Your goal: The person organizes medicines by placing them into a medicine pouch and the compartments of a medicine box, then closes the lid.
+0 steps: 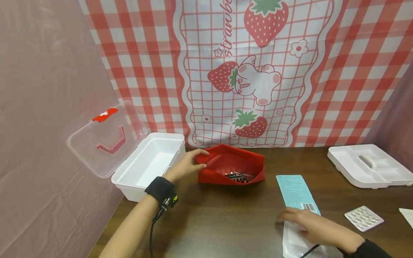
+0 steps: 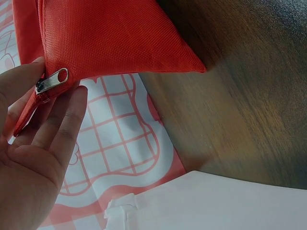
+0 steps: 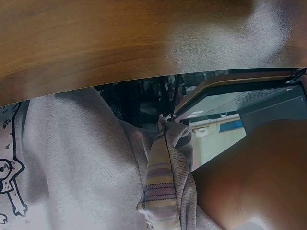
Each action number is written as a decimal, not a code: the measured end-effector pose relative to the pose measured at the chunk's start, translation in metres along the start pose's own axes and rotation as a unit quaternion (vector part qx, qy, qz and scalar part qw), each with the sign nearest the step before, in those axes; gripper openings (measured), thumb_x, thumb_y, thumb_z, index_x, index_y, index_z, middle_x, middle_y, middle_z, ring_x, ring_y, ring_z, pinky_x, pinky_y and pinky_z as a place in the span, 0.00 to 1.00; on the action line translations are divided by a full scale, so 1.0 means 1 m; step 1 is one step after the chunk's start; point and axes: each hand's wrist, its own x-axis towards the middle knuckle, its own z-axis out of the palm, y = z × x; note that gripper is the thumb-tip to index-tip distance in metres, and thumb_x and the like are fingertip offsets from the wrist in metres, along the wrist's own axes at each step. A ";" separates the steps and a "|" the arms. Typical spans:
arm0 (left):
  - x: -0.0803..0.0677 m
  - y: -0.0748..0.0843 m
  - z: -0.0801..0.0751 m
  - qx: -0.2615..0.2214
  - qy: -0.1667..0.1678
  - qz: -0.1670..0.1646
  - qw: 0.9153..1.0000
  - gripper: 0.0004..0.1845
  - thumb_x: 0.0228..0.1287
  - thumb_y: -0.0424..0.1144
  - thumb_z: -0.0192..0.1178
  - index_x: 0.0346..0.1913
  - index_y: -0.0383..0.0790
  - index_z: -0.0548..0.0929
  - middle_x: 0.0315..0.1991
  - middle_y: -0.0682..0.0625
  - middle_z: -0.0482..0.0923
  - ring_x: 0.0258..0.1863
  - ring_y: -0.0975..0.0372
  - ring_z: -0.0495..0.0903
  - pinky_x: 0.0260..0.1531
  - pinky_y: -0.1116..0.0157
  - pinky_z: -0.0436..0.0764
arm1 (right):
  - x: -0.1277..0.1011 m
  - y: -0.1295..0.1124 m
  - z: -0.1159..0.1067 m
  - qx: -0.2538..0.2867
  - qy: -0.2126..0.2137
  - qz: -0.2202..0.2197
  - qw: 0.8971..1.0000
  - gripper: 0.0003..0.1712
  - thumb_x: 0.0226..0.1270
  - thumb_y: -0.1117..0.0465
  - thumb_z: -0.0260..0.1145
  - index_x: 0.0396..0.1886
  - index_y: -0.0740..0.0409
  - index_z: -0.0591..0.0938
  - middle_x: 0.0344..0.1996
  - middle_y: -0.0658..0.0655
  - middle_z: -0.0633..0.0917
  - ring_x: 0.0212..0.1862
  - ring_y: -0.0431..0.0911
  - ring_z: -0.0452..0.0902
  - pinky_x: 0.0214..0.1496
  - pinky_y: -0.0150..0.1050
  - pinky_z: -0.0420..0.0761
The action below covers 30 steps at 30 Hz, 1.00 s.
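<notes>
A red zip pouch (image 1: 232,163) stands on the wooden table with its mouth gaping, and several small dark items (image 1: 238,177) lie inside. At its left end, my left hand (image 1: 185,165) holds the corner between thumb and fingers. The left wrist view shows the metal zip pull (image 2: 53,80) and the pouch's tab between the fingers of that hand (image 2: 36,148). My right hand (image 1: 311,222) lies over a turquoise packet (image 1: 297,191) and a whitish, partly see-through package (image 1: 293,243), fingers loosely extended to the left. Its fingers do not show clearly in the right wrist view.
Left of the pouch stands a white box (image 1: 151,161) with its clear lid (image 1: 106,143) raised. A white compartment tray (image 1: 350,172) sits at the back right. Nearer lie a blister pack (image 1: 364,218) and a white item (image 1: 407,216). A checked cloth (image 1: 155,71) hangs behind the table.
</notes>
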 end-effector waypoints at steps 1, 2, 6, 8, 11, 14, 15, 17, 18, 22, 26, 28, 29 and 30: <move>0.000 0.000 0.000 -0.003 -0.001 0.000 1.000 0.22 0.55 0.34 0.63 0.54 0.42 0.75 0.46 0.47 0.77 0.25 0.61 0.76 0.28 0.71 0.77 | 0.000 0.000 0.000 -0.014 0.017 -0.003 1.000 0.37 0.26 0.82 0.66 0.44 0.53 0.80 0.42 0.48 0.79 0.43 0.41 0.76 0.38 0.34 0.77; 0.000 0.000 0.000 -0.004 -0.002 0.000 1.000 0.22 0.55 0.33 0.63 0.54 0.42 0.75 0.46 0.47 0.77 0.25 0.61 0.76 0.28 0.71 0.77 | -0.001 0.000 0.001 -0.029 0.032 -0.005 0.999 0.37 0.23 0.80 0.68 0.42 0.53 0.80 0.40 0.47 0.78 0.41 0.41 0.75 0.37 0.34 0.77; 0.001 -0.001 -0.001 0.000 0.001 0.006 1.000 0.22 0.55 0.33 0.63 0.54 0.41 0.75 0.44 0.47 0.78 0.24 0.60 0.75 0.27 0.71 0.76 | -0.002 0.002 0.000 -0.052 0.056 0.005 0.997 0.33 0.20 0.76 0.71 0.37 0.51 0.81 0.34 0.44 0.75 0.36 0.40 0.72 0.31 0.34 0.71; 0.001 -0.001 -0.001 -0.001 0.001 0.011 1.000 0.22 0.55 0.33 0.64 0.54 0.40 0.75 0.43 0.46 0.78 0.24 0.61 0.75 0.26 0.71 0.76 | -0.002 0.003 -0.001 -0.057 0.057 0.012 0.997 0.30 0.19 0.73 0.71 0.33 0.49 0.81 0.31 0.42 0.73 0.34 0.38 0.70 0.28 0.32 0.66; 0.000 -0.001 -0.001 -0.006 -0.001 0.012 1.000 0.22 0.54 0.33 0.64 0.54 0.40 0.75 0.41 0.46 0.78 0.24 0.62 0.74 0.26 0.71 0.76 | -0.003 0.004 -0.003 -0.043 0.042 0.026 0.998 0.26 0.19 0.71 0.73 0.27 0.48 0.81 0.28 0.41 0.70 0.32 0.34 0.66 0.27 0.29 0.60; 0.000 -0.002 -0.001 -0.010 -0.004 0.011 1.000 0.22 0.54 0.33 0.64 0.54 0.40 0.75 0.41 0.46 0.77 0.24 0.63 0.74 0.26 0.71 0.76 | -0.002 0.005 -0.005 -0.031 0.029 0.034 0.999 0.22 0.21 0.69 0.74 0.25 0.49 0.79 0.27 0.41 0.68 0.30 0.31 0.61 0.27 0.27 0.58; -0.001 -0.003 -0.001 -0.010 -0.005 0.011 1.000 0.22 0.55 0.33 0.64 0.54 0.40 0.75 0.41 0.46 0.77 0.24 0.63 0.73 0.26 0.71 0.76 | -0.002 0.005 -0.006 -0.029 0.027 0.034 0.999 0.22 0.22 0.69 0.74 0.25 0.48 0.79 0.27 0.41 0.68 0.30 0.30 0.60 0.26 0.27 0.59; -0.001 -0.003 -0.001 -0.010 -0.006 0.012 1.000 0.22 0.55 0.33 0.64 0.54 0.40 0.75 0.42 0.46 0.77 0.24 0.64 0.73 0.26 0.71 0.76 | -0.002 0.005 -0.009 -0.018 0.026 0.031 0.999 0.22 0.26 0.70 0.73 0.25 0.49 0.77 0.27 0.40 0.68 0.31 0.29 0.60 0.26 0.26 0.60; -0.001 -0.003 -0.001 -0.010 -0.007 0.014 1.000 0.22 0.55 0.33 0.64 0.54 0.40 0.75 0.42 0.45 0.77 0.24 0.64 0.73 0.26 0.71 0.76 | -0.001 0.006 -0.011 -0.011 0.024 0.029 0.999 0.21 0.28 0.70 0.73 0.26 0.49 0.77 0.27 0.40 0.68 0.30 0.29 0.60 0.26 0.25 0.61; -0.002 -0.004 -0.001 -0.009 -0.009 0.013 1.000 0.22 0.55 0.34 0.64 0.55 0.40 0.75 0.41 0.46 0.78 0.23 0.64 0.74 0.27 0.71 0.76 | 0.003 0.007 -0.019 0.031 0.008 0.041 0.999 0.18 0.38 0.70 0.72 0.28 0.49 0.76 0.28 0.38 0.72 0.31 0.28 0.65 0.26 0.26 0.66; -0.002 -0.004 -0.001 -0.013 -0.008 0.009 1.000 0.22 0.55 0.34 0.64 0.55 0.41 0.75 0.43 0.46 0.78 0.24 0.63 0.75 0.27 0.70 0.77 | 0.007 0.007 -0.027 0.077 -0.003 0.070 0.995 0.13 0.46 0.64 0.71 0.30 0.48 0.76 0.28 0.38 0.78 0.34 0.29 0.71 0.28 0.31 0.73; -0.002 -0.004 -0.001 -0.014 -0.008 0.011 1.000 0.22 0.55 0.34 0.64 0.55 0.41 0.75 0.44 0.46 0.78 0.24 0.63 0.75 0.28 0.70 0.78 | 0.009 0.006 -0.030 0.101 0.006 0.073 0.992 0.12 0.49 0.62 0.70 0.31 0.48 0.76 0.29 0.39 0.79 0.36 0.29 0.73 0.29 0.32 0.74; -0.002 -0.004 -0.001 -0.015 -0.009 0.012 1.000 0.22 0.55 0.34 0.64 0.55 0.41 0.75 0.45 0.45 0.77 0.25 0.63 0.75 0.28 0.70 0.78 | 0.010 0.005 -0.032 0.111 0.017 0.070 0.991 0.12 0.50 0.62 0.69 0.31 0.47 0.75 0.29 0.40 0.79 0.36 0.29 0.72 0.28 0.31 0.73; -0.002 -0.004 -0.001 -0.015 -0.009 0.014 1.000 0.22 0.55 0.34 0.64 0.55 0.40 0.75 0.46 0.45 0.77 0.25 0.64 0.75 0.28 0.71 0.78 | 0.011 0.004 -0.033 0.118 0.029 0.066 0.990 0.12 0.50 0.62 0.69 0.31 0.47 0.75 0.28 0.40 0.79 0.36 0.28 0.71 0.27 0.30 0.73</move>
